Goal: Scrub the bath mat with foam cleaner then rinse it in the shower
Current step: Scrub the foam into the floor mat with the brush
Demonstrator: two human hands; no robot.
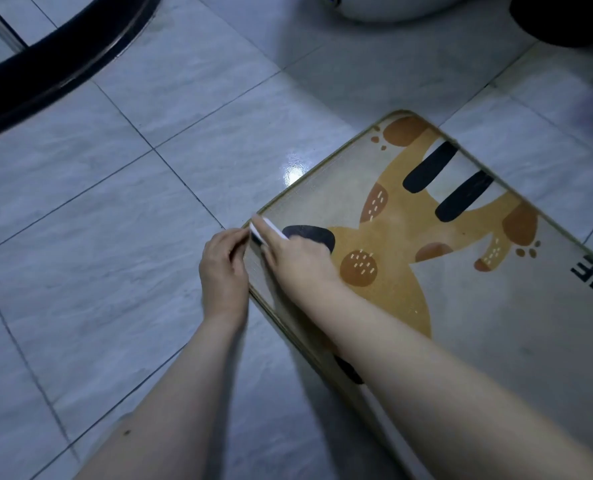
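Grey-blue marbled floor tiles (115, 209) with dark grout lines cover the room, glossy, one bright glare spot just beside the bath mat (461, 323). Mat is the landmark: beige, olive-trimmed edge, printed with a tan animal shape, brown spots, black bars, black letters at its right side. It lies flat on the tiles, angled. Far up-left of the mat, a curved black threshold strip (66, 64) runs across the floor. Above the mat, a white rounded base (392, 8), cut off by the frame; up-right of the mat, a dark blurred object (565, 19), cannot tell what.

Left hand (223, 271) sits at the mat's left corner, on the tile side, fingers curled and pinching the mat's edge. Right hand (296, 261) lies on the mat just inside that same corner, fingers wrapped round a white brush (266, 229), its end poking out over the corner. The two hands nearly touch. Both forearms are bare.
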